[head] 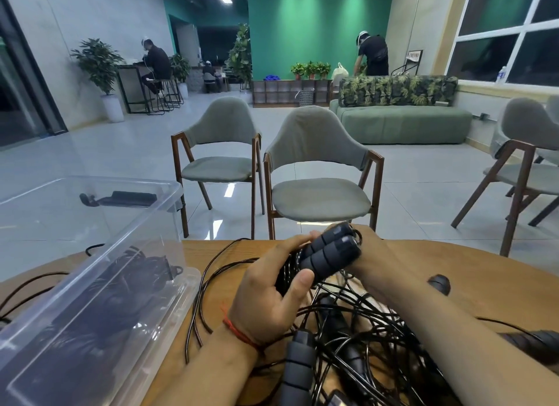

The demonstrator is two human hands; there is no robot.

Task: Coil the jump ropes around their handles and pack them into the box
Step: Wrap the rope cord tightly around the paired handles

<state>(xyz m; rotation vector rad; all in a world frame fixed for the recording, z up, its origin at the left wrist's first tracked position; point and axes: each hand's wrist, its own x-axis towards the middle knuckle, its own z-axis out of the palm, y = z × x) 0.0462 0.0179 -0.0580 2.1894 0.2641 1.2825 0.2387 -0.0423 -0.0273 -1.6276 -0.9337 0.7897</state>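
Observation:
Two dark foam handles [328, 252] of one jump rope lie side by side above the wooden table [490, 287], with black rope wound around their lower part. My left hand [272, 290] grips the wound end, thumb on the handles. My right hand [367, 251] holds the far end from behind, its fingers mostly hidden. A tangle of loose black ropes [357, 339] with more handles [298, 363] lies under my forearms. The clear plastic box [99, 284] stands at the left, with coiled ropes inside.
Loose rope strands [208, 284] loop between the box and my left hand. A small dark object [439, 284] and another handle [541, 343] lie at the right of the table. Grey chairs [317, 178] stand just beyond the table's far edge. People are far back in the room.

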